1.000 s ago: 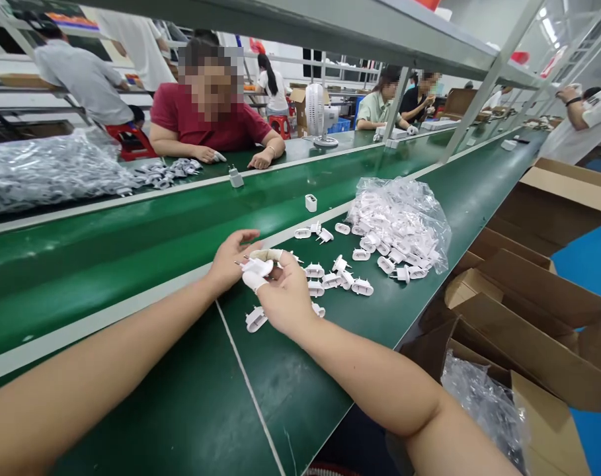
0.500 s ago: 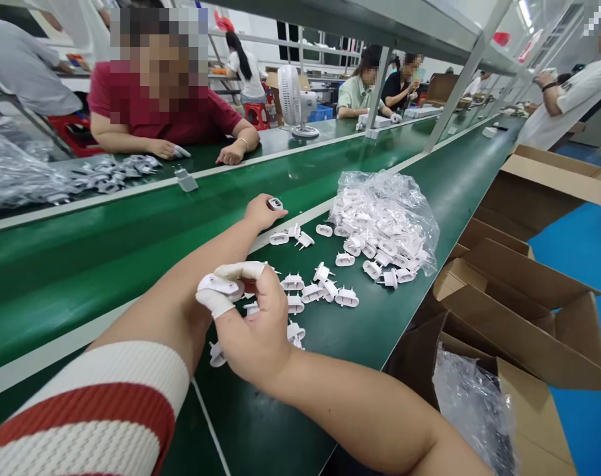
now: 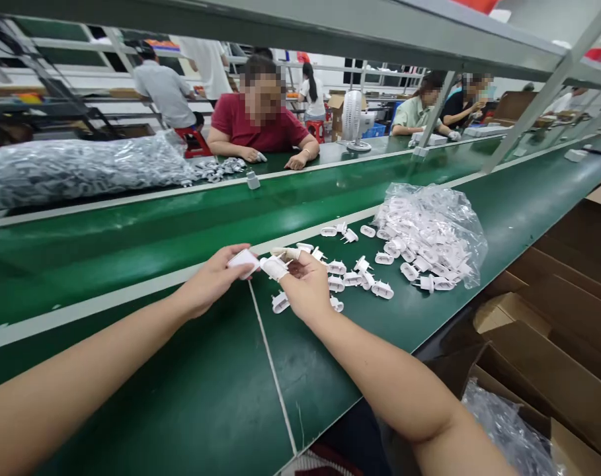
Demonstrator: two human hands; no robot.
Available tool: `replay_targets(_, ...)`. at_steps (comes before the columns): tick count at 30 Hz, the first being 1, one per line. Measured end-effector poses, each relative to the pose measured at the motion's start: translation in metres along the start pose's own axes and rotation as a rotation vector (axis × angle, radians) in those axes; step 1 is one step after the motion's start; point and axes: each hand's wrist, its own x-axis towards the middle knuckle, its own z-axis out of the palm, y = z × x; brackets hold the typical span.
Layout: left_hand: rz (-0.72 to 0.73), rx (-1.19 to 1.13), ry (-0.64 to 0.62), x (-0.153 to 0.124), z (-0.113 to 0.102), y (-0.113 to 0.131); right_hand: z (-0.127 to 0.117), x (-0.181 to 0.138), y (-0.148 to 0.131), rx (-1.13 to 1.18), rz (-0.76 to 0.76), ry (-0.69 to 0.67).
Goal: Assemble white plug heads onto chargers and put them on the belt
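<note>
Just above the desk [image 3: 205, 396], the left hand [image 3: 213, 284] pinches a white shell [image 3: 243, 259] at its fingertips, tilted toward the right hand [image 3: 307, 287], whose capped fingers [image 3: 274, 267] curl narrow against it; whether they grip cannot be told. Loose plugs [image 3: 360, 277] lie spilled before the bag [image 3: 434, 231], within easy reach.

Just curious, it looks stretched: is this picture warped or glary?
Head view: the wide lens stretches the arms behind the left hand, which grips a white plug, and right hand, both sharp; soft glare on the green belt and plastic bag.
</note>
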Motion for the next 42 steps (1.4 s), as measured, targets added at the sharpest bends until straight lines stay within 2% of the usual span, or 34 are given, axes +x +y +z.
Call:
replay_targets(3, -0.002, 0.084, 0.016, -0.056, -0.024, -0.02, 0.003, -0.008, -0.005, 0.019, 0.223, -0.127)
replay_targets(6, 0.082, 0.152, 0.038, -0.097, -0.024, -0.035, 0.004, -0.016, -0.01, 0.053, 0.363, -0.278)
replay_targets(9, 0.139, 0.125, 0.08, -0.118, -0.012, -0.044, 0.006, -0.021, -0.012, 0.082, 0.426, -0.407)
replay_targets(13, 0.198, 0.13, 0.04, -0.122, -0.004, -0.052, 0.009, -0.023, -0.007, 0.011, 0.417, -0.418)
replay_targets(16, 0.246, 0.134, 0.02, -0.117, -0.008, -0.056, 0.011, -0.023, -0.003, -0.125, 0.304, -0.39)
replay_targets(19, 0.25, 0.164, 0.024, -0.113, -0.013, -0.059, 0.012, -0.026, -0.003, -0.335, 0.118, -0.406)
replay_targets(23, 0.258, 0.137, -0.022, -0.112, -0.012, -0.06, 0.011, -0.032, -0.003, -0.648, -0.275, -0.501)
replay_targets(26, 0.278, 0.103, -0.021, -0.111, -0.009, -0.061, 0.01, -0.037, -0.001, -0.841, -0.465, -0.615)
replay_targets(30, 0.247, 0.077, -0.014, -0.11, -0.008, -0.063, 0.013, -0.044, 0.003, -1.051, -0.58, -0.705)
replay_targets(38, 0.202, 0.089, -0.065, -0.107, -0.01, -0.059, 0.014, -0.049, 0.006, -1.273, -0.77, -0.64)
replay_targets(42, 0.152, 0.105, -0.067, -0.107, -0.01, -0.055, 0.014, -0.046, 0.005, -1.32, -0.795, -0.663)
